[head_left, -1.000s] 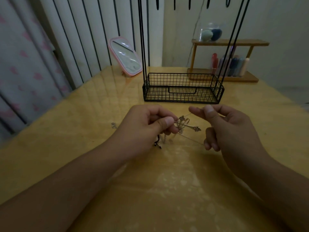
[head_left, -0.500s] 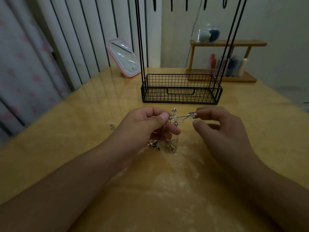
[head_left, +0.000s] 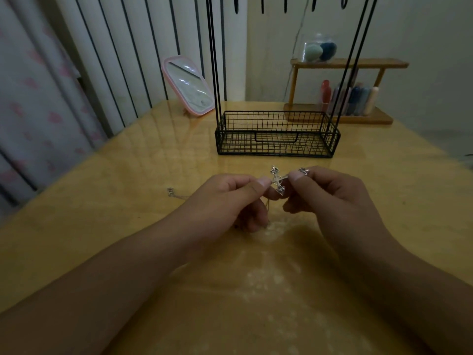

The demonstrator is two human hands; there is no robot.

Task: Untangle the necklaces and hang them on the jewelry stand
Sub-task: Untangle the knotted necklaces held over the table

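A silver cross pendant (head_left: pixel 277 181) is held between both hands a little above the wooden table (head_left: pixel 102 206). My left hand (head_left: pixel 230 201) pinches one end of it between thumb and forefinger. My right hand (head_left: pixel 332 198) pinches the other end, near a small ornate tip (head_left: pixel 303 171). Thin chain hangs below my left fingers and is mostly hidden. A chain end with a clasp (head_left: pixel 170 192) lies on the table to the left. The black wire jewelry stand (head_left: pixel 277 134) stands just beyond my hands, its rods rising out of view and its hooks (head_left: pixel 262 6) at the top edge.
A pink-framed mirror (head_left: pixel 189 85) leans at the back left of the table. A wooden shelf (head_left: pixel 348 64) with small bottles and a clear jar stands at the back right. Curtains hang along the left side.
My right hand has moved in toward my left and now pinches the pendant close to it. The pendant has been turned and raised, and the dangling tangle below has gone behind my left fingers.
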